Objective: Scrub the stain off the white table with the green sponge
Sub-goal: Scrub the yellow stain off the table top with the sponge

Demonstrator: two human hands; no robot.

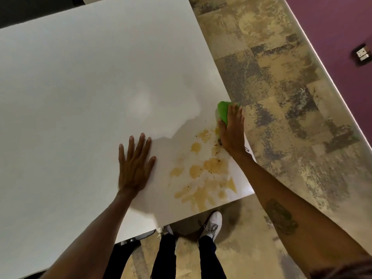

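A yellow-brown stain (205, 176) of several blotches with dark specks spreads over the near right corner of the white table (84, 81). My right hand (232, 131) presses flat on the green sponge (223, 110) at the table's right edge, just beyond the stain's far end. Only the sponge's far part shows past my fingers. My left hand (134, 164) lies flat on the table with fingers spread, to the left of the stain, holding nothing.
The table's right edge and near corner drop to a mottled tan and grey floor (281, 97). My white shoes (211, 224) stand under the corner. A purple wall (338, 27) with a metal fitting (362, 54) runs along the far right.
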